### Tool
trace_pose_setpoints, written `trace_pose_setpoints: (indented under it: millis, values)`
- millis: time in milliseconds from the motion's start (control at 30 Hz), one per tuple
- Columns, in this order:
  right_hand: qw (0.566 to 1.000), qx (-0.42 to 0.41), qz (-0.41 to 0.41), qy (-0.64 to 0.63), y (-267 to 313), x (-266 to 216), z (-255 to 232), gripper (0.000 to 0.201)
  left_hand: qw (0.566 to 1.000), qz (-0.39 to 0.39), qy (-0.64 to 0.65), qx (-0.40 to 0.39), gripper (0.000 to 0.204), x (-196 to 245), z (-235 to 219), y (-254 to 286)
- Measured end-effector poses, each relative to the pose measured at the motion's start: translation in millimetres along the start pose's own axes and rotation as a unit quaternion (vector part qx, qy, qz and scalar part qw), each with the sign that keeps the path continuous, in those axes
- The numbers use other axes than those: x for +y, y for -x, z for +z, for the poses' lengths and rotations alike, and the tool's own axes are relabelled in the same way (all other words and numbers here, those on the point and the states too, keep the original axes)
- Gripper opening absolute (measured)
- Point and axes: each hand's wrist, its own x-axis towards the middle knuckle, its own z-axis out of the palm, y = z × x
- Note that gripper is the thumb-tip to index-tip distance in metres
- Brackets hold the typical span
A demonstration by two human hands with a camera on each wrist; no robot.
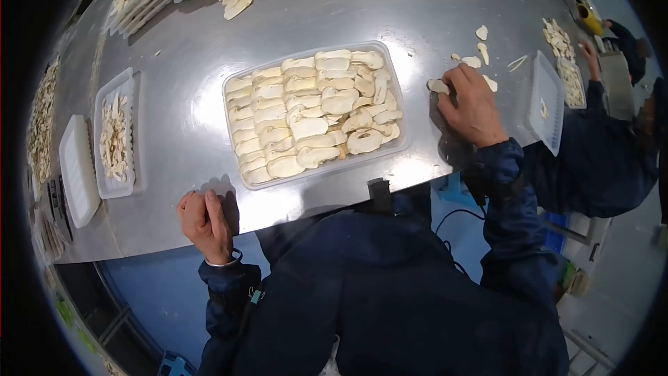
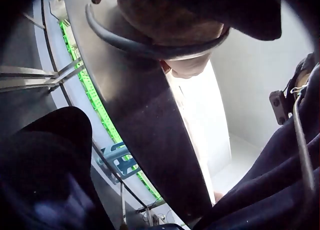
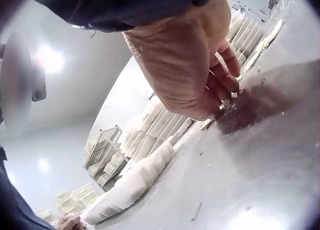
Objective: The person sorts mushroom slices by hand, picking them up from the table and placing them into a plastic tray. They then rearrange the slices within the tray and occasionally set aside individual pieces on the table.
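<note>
The head view is evenly lit from overhead, with a soft sheen on the steel tabletop (image 1: 181, 63), short dark shadows beside both hands, strong fisheye bending and black vignetting at the corners. The left wrist view is mostly dark and blurred, broken by one blown-out white patch. The right wrist view is washed with glare, its background hazy and out of focus.

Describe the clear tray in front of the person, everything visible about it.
The clear plastic tray is a shallow rectangle with rounded corners, lying flat and slightly askew on the steel table. It is packed with pale mushroom slices, laid in overlapping rows on its left, looser on its right. Neither hand touches it: the right hand lies just beside it, the left hand at the table's near edge.
</note>
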Motion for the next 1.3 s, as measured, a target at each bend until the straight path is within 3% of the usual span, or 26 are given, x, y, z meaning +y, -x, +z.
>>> trace_pose_setpoints:
  millis: [267, 467, 567, 667, 900, 967, 1067, 1300]
  values:
    - [0.998, 0.059, 0.001, -0.016, -8.1, -30.2, 2.3, 0.016, 1.000, 0.000, -0.011, -0.006, 0.024, 2.3, -1.6, -1.0]
    - [0.995, -0.044, -0.033, -0.082, -3.9, -22.9, -24.8, 0.027, 1.000, -0.002, -0.004, 0.009, 0.024, 0.2, 0.9, 0.6]
    - [0.995, -0.062, -0.049, -0.054, 2.0, -17.0, -17.7, 0.025, 1.000, -0.010, -0.006, 0.004, 0.023, -0.5, 0.7, 2.1]
    - [0.997, -0.067, -0.007, -0.034, 6.7, -13.9, -8.9, 0.022, 1.000, -0.004, -0.006, 0.003, 0.023, 0.7, 0.1, 1.4]
    - [0.999, 0.014, -0.034, 0.016, 5.4, -19.0, 1.7, 0.020, 1.000, -0.005, -0.017, -0.023, 0.026, -4.6, -2.7, 3.5]
    - [0.998, 0.046, -0.036, -0.007, 3.2, -29.4, -1.6, 0.021, 1.000, -0.003, -0.013, -0.007, 0.025, -1.1, -0.4, 1.6]
    - [0.988, 0.092, -0.113, -0.046, -5.8, -73.4, -12.3, 0.023, 1.000, -0.004, -0.017, -0.017, 0.025, -3.3, -2.3, 3.1]
    - [0.974, 0.069, -0.180, -0.116, -17.7, -123.6, 18.0, 0.022, 1.000, 0.001, -0.014, -0.028, 0.025, -2.7, -3.6, 2.3]
